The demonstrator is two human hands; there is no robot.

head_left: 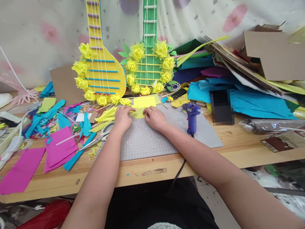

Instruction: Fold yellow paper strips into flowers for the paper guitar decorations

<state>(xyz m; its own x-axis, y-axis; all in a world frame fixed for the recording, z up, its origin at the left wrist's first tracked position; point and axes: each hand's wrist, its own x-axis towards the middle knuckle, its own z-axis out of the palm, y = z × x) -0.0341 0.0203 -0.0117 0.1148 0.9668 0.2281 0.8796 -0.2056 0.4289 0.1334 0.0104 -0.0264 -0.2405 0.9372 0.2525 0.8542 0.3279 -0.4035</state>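
Head view: yellow sheet (138,113) on grey cutting mat (150,145), 12 o'clock from wearer, between the 2 hands. Left hand (123,119) at sheet's 9 o'clock, fingers half bent, tips at its edge. Right hand (155,118) at 3 o'clock, fingers curled, tips by its edge. Can't tell if either grips. From sheet: glue gun (192,121) 3 o'clock, scissors (100,137) 8, yellow guitar shape (111,67) 11.
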